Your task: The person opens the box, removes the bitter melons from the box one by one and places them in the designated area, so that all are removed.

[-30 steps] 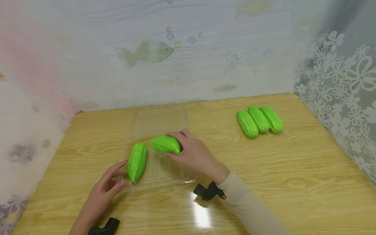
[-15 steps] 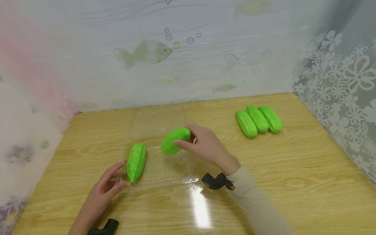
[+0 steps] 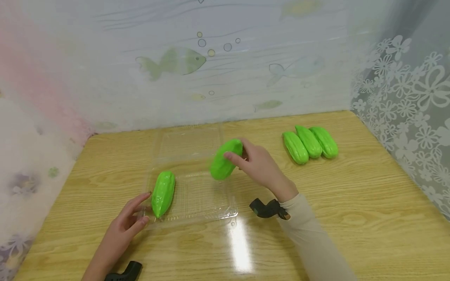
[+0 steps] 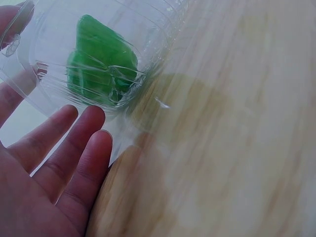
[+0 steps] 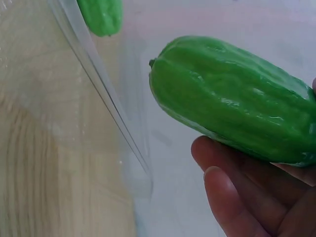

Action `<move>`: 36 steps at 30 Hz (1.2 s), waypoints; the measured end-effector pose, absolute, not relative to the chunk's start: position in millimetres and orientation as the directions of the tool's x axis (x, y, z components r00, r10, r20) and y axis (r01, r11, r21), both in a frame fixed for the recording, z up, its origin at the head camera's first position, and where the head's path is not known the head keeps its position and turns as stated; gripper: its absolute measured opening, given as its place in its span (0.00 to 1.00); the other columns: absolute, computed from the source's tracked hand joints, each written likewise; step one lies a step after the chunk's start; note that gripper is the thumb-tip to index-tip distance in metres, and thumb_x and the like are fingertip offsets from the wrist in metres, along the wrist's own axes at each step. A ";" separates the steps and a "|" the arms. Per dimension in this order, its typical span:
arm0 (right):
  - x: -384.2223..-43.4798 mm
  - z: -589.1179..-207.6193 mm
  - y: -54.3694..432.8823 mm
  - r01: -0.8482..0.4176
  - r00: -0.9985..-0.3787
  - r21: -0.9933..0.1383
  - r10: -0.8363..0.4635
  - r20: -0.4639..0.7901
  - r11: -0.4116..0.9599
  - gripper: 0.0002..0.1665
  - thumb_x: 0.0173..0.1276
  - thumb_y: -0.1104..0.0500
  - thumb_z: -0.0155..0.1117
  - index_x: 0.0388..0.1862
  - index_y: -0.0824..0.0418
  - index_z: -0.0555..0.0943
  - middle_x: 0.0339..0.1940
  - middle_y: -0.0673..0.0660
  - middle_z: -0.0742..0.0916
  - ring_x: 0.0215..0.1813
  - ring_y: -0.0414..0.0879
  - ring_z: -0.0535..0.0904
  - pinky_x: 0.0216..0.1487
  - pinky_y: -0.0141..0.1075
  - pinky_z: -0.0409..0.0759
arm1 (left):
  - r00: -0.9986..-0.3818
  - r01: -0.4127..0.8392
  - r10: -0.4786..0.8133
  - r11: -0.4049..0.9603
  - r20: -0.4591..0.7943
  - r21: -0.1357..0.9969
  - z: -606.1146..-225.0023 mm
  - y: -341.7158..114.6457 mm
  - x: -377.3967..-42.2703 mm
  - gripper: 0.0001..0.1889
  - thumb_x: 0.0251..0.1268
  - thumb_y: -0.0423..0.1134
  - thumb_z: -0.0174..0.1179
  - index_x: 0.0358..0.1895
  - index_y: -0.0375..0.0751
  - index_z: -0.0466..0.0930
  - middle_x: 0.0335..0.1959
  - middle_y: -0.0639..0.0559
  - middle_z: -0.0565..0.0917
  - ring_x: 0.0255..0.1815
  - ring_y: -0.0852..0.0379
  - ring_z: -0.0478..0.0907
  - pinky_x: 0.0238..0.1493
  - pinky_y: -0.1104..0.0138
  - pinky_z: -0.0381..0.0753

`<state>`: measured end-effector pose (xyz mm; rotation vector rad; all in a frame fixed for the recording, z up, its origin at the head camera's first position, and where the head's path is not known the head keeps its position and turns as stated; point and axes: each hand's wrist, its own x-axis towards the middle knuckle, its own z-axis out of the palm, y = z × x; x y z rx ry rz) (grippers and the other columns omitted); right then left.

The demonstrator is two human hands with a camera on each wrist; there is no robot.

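Note:
My right hand (image 3: 261, 164) holds a glossy green ridged gourd (image 5: 232, 98) between thumb and fingers, above the right side of a clear plastic clamshell box (image 3: 200, 210). The box stands with its lid (image 3: 188, 142) folded back towards the wall. Inside, at its left end, lies a second green gourd (image 3: 163, 195), seen through the plastic in the left wrist view. At the box's left edge rests my left hand (image 3: 123, 224), thumb and forefinger touching the rim. Its other fingers (image 4: 69, 153) are extended beside the box wall.
Three more green gourds (image 3: 309, 144) lie side by side at the back right of the wooden table (image 3: 351, 218). A fish-patterned curtain (image 3: 239, 70) rises behind the table's back edge. Black camera mounts (image 3: 265, 208) sit at the wrists.
My right hand has carried its gourd rightward and towards the back, turning it from nearly level to a steep slant. The left hand and the other gourds have stayed in place.

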<state>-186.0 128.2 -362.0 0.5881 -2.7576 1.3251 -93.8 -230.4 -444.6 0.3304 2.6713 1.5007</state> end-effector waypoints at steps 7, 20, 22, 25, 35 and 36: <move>-193.9 -363.6 139.6 -0.319 -0.940 -0.801 -0.277 0.199 0.506 0.28 0.65 0.36 0.45 0.56 0.51 0.66 0.35 0.51 0.81 0.30 0.41 0.79 0.27 0.36 0.77 | -0.975 0.156 0.216 0.502 0.051 0.851 -444.1 -230.5 -94.5 0.27 0.65 0.37 0.52 0.67 0.54 0.57 0.62 0.54 0.62 0.51 0.61 0.67 0.40 0.73 0.74; -199.4 -360.9 158.2 -0.278 -0.958 -0.809 -0.215 0.191 0.518 0.32 0.64 0.37 0.48 0.63 0.48 0.62 0.43 0.53 0.79 0.34 0.43 0.79 0.31 0.36 0.77 | -0.976 0.157 0.211 0.508 0.054 0.847 -445.6 -231.0 -94.4 0.27 0.65 0.37 0.52 0.66 0.55 0.57 0.63 0.57 0.61 0.52 0.61 0.67 0.40 0.73 0.73; -201.0 -362.4 162.6 -0.264 -0.963 -0.788 -0.204 0.178 0.556 0.33 0.63 0.36 0.48 0.65 0.46 0.61 0.47 0.54 0.79 0.37 0.44 0.80 0.33 0.37 0.77 | -0.976 0.155 0.212 0.511 0.051 0.845 -445.9 -231.1 -94.0 0.27 0.65 0.37 0.52 0.66 0.55 0.57 0.63 0.57 0.61 0.52 0.62 0.67 0.41 0.74 0.73; -203.8 -365.3 168.8 -0.246 -0.968 -0.753 -0.190 0.162 0.610 0.35 0.62 0.34 0.46 0.66 0.43 0.59 0.53 0.54 0.77 0.44 0.46 0.78 0.37 0.39 0.76 | -0.977 0.152 0.210 0.513 0.048 0.845 -446.0 -230.9 -93.5 0.27 0.65 0.37 0.52 0.66 0.55 0.57 0.63 0.57 0.61 0.52 0.62 0.67 0.41 0.73 0.73; -214.9 -377.2 192.7 -0.172 -0.985 -0.639 -0.114 0.130 0.750 0.36 0.63 0.34 0.45 0.68 0.41 0.55 0.60 0.55 0.71 0.53 0.51 0.70 0.48 0.49 0.69 | -0.976 0.161 0.210 0.508 0.060 0.846 -446.3 -230.6 -93.8 0.27 0.65 0.37 0.52 0.66 0.55 0.57 0.62 0.57 0.62 0.52 0.61 0.67 0.40 0.74 0.73; -215.3 -378.5 195.6 -0.160 -0.987 -0.628 -0.103 0.126 0.762 0.37 0.63 0.33 0.45 0.68 0.41 0.54 0.60 0.55 0.71 0.53 0.51 0.70 0.48 0.49 0.69 | -0.975 0.163 0.211 0.505 0.062 0.848 -446.7 -230.8 -93.8 0.27 0.65 0.37 0.52 0.66 0.55 0.57 0.62 0.57 0.62 0.52 0.61 0.67 0.40 0.74 0.73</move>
